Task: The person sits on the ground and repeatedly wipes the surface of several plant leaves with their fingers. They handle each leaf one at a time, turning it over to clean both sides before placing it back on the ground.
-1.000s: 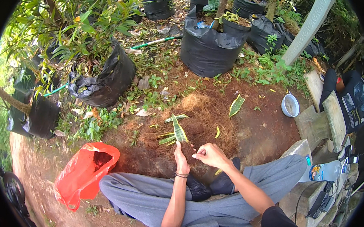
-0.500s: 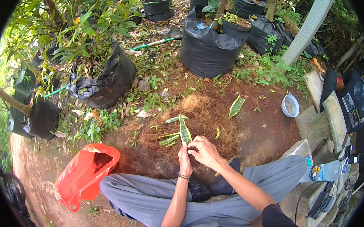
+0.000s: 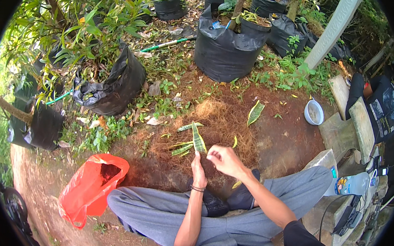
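Between the fingers of my left hand (image 3: 199, 172), a snake plant leaf piece (image 3: 198, 139), green with yellow edges, stands tip up. My right hand (image 3: 227, 161) is just right of the leaf's lower end, apart from it, with thumb and fingers pinched together; whatever may be in the pinch is too small to make out. Beyond the hands, brown coconut fibre (image 3: 217, 114) covers the soil. On it rest a cut leaf piece (image 3: 190, 126), more striped pieces (image 3: 182, 149) and a curved yellow strip (image 3: 235, 142). A wider leaf piece (image 3: 255, 113) lies farther right.
To the left sits a red plastic bag (image 3: 85, 190) with dark material inside. A small pale bowl (image 3: 314, 112) is on the right, near concrete blocks and a plastic bottle (image 3: 351, 185). Black grow bags (image 3: 228, 52) with plants stand beyond. Another person's clothed body (image 3: 383, 105) shows at far right.
My right hand has moved off the leaf's base, a little right and up. The leaf stays in my left hand, tilted slightly more left.
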`<state>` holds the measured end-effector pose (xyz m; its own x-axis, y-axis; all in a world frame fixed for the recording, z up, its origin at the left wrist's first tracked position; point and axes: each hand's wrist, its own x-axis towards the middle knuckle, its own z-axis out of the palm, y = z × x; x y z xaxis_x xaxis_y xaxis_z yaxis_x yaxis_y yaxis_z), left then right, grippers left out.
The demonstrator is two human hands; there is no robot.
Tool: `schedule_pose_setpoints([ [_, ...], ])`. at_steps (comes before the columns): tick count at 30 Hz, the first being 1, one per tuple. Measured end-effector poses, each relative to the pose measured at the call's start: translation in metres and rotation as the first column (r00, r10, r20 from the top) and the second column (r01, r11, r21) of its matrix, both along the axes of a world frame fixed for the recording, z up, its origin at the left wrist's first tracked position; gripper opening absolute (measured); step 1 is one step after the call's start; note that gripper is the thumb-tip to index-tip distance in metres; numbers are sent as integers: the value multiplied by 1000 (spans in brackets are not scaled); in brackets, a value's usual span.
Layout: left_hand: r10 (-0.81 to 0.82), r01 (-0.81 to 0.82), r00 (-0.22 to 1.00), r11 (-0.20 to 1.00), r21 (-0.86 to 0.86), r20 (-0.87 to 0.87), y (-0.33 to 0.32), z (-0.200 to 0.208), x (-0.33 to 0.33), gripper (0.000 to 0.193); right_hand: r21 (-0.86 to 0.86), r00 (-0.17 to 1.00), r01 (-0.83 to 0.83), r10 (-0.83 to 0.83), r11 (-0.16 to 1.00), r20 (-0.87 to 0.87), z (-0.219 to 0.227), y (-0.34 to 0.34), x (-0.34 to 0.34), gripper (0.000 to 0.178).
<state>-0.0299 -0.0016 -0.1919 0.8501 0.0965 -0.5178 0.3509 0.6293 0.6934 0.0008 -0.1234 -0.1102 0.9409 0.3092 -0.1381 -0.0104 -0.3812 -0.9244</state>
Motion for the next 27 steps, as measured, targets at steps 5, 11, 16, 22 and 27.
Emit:
schedule_pose_setpoints([
  [5,-61,60,996,998,-25,-65,1,-4,-1,57,-219,911,302,-213,928,352,-8,-31,13,28],
  [11,-103,96,992,991,-88,-76,-3,-14,-4,54,-147,933,318,-282,937,223,-34,-7,3,54],
  [16,19,-26,998,993,-114,-62,-5,-22,-5,52,-286,931,152,-40,946,363,-26,16,-13,56],
  [22,50,-62,993,992,-114,-103,7,-18,0,44,-478,897,-110,295,871,330,-20,17,-48,76],
  [27,54,-50,997,996,75,-48,2,-8,-1,48,-538,890,-137,342,832,302,-24,18,-43,80],
])
